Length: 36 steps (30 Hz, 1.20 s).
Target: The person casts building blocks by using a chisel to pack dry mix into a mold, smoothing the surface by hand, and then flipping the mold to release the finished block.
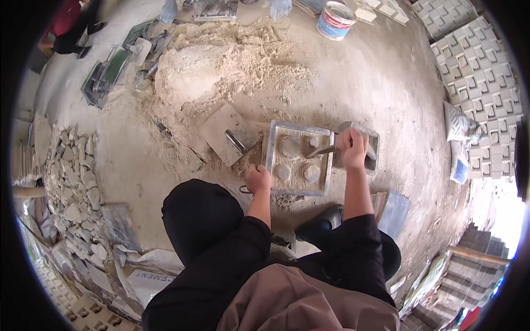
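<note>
Dusty concrete floor (397, 99) bore the grey-rimmed mould (301, 127) at my twelve o'clock. My left hand (258, 179) was closed, seemingly round a wire loop (243, 190) at its eight o'clock, probably for steadiness; my right hand (353, 146) clenched a trowel-like tool (323, 151), angled inward.

Printed capitals stand on the pale sack (157, 282), and lettering shows on the red-and-blue bucket (335, 23).

Matt metal-looking frame (298, 192), rough powder (237, 69)
</note>
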Available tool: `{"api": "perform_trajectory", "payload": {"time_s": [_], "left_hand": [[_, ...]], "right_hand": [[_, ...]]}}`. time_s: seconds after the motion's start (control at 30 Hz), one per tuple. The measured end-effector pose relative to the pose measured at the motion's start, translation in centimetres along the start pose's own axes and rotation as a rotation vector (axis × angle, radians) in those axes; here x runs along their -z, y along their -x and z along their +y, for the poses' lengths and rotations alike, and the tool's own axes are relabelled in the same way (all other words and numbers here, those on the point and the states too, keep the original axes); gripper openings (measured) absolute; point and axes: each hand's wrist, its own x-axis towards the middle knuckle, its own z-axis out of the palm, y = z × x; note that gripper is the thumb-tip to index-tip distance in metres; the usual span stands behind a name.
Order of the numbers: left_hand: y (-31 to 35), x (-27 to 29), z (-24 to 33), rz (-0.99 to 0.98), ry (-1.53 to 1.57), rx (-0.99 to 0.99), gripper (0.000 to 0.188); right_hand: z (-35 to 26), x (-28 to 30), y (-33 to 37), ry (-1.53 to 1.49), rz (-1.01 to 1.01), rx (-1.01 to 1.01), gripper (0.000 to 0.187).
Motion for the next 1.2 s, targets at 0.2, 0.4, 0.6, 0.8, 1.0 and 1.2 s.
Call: {"api": "perform_trajectory", "payload": {"time_s": [0.2, 0.4, 0.6, 0.8, 1.0, 1.2], "left_hand": [[-0.1, 0.1, 0.0, -0.017, -0.012, -0.005, 0.028], [-0.2, 0.2, 0.0, 0.006, -0.015, -0.006, 0.028], [0.2, 0.3, 0.4, -0.018, -0.034, 0.015, 0.030], [0.5, 0.4, 0.5, -0.020, -0.011, 0.017, 0.032], [0.6, 0.4, 0.7, 0.011, -0.033, -0.011, 0.033], [0.8, 0.4, 0.6, 0.011, -0.002, -0.038, 0.033]], "right_hand": [[-1.4, 0.2, -1.4, 0.104, -0.264, -0.115, 0.035], [-2.3, -0.5, -1.9, 0.196, -0.707, -0.212, 0.031], [-2.4, -1.0, -1.9, 0.381, -0.935, -0.124, 0.027], [-3.7, -0.4, -0.1, 0.248, -0.502, -0.062, 0.030], [-6.6, -0.4, 1.1, 0.043, -0.080, -0.122, 0.042], [-5.2, 0.0, 2.4, -0.075, 0.388, -0.152, 0.042]]}}
